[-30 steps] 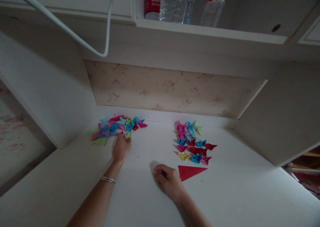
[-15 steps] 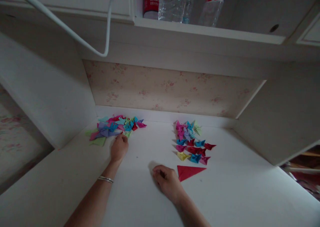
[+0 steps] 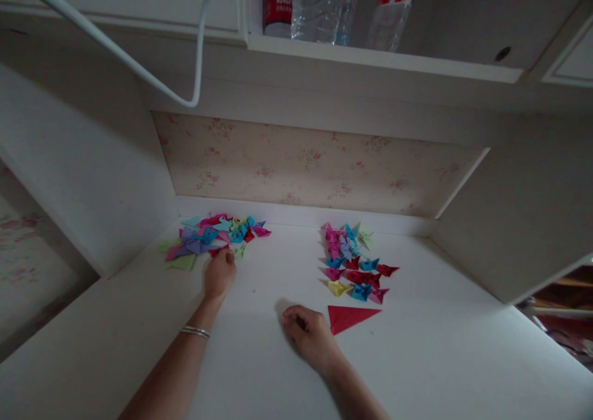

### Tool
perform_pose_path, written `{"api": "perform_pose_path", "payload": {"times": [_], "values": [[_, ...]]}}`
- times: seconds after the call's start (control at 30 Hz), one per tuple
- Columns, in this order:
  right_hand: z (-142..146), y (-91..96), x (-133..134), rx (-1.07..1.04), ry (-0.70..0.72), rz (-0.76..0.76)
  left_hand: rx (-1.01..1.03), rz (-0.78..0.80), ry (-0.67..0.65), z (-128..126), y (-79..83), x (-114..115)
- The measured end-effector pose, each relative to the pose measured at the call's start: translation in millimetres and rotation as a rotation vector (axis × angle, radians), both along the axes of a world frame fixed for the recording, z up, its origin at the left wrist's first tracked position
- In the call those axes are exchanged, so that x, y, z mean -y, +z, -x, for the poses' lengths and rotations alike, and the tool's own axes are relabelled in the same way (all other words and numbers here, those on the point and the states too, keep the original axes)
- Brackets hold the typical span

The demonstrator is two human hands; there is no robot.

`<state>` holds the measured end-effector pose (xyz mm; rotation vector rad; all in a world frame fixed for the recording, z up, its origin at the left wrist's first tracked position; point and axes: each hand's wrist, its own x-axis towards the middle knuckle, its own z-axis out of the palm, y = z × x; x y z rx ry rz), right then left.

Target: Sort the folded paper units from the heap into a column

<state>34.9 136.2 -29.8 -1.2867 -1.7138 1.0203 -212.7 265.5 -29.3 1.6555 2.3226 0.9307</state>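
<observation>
My left hand (image 3: 220,274) reaches forward to the near edge of a loose pile of small coloured folded papers (image 3: 204,236) at the back left of the white desk (image 3: 430,358). Its fingers are curled, pinching a small red piece (image 3: 215,252) at the pile's edge. A silver bangle (image 3: 194,331) sits on that wrist. My right hand (image 3: 309,333) rests on the desk in a loose fist, nothing showing in it, just left of a flat red paper triangle (image 3: 352,317). Behind the triangle lie rows of folded paper shapes (image 3: 354,262) in pink, blue, red and yellow.
White side panels (image 3: 106,179) close the desk in on the left and right, with a floral back panel (image 3: 315,163) behind. A shelf overhead holds plastic bottles (image 3: 319,6). A white cable (image 3: 139,68) hangs at the upper left.
My left hand has drawn slightly back and left from the pile, and a red piece now shows at its fingertips. My right hand has stayed still.
</observation>
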Motion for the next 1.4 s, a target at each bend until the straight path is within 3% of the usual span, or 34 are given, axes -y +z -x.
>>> {"api": "perform_pose_path", "payload": {"times": [0.3,0.47,0.6,0.73,0.83,1.03,1.4], "values": [[0.0,-12.5,-1.5,-0.133,-0.056,0.053,0.183,-0.092,-0.073,-1.8,4.8,14.1],[0.1,-14.8,-1.7,-0.344,-0.115,0.101,0.347,-0.131,-0.236,-25.4,13.3,54.0],[-2.1,-7.2,0.1,-0.446,-0.19,0.117,0.527,-0.059,-0.402,-49.7,23.2,94.7],[-3.5,2.2,3.1,-0.502,-0.14,0.128,0.592,-0.018,-0.566,-67.7,28.6,118.6],[-2.9,6.9,5.0,-0.442,-0.092,0.109,0.572,-0.025,-0.583,-75.0,27.9,121.9],[-2.5,7.2,2.1,-0.419,-0.181,0.103,0.671,0.04,-0.575,-78.8,26.6,117.8],[-5.1,5.9,-1.5,-0.463,-0.191,0.126,0.705,0.132,-0.634,-82.2,25.5,119.8]]}}
